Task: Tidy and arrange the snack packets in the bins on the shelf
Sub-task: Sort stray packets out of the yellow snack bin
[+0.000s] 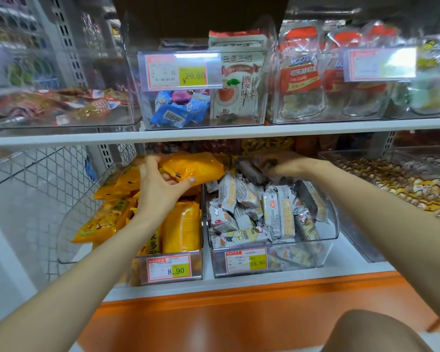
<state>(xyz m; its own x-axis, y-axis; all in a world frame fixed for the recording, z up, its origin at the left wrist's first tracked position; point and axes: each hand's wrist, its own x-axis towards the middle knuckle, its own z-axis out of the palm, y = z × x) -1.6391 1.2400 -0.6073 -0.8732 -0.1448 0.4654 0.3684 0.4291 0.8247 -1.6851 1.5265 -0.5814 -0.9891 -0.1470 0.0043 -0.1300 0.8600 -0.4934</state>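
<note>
Yellow packets point(183, 224) and grey packets point(277, 212), binned.

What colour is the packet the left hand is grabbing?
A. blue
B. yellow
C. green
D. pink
B: the left hand has its thumb and fingers curled round a yellow packet.

Bright even light, blurred wide-angle-bent edges
</note>
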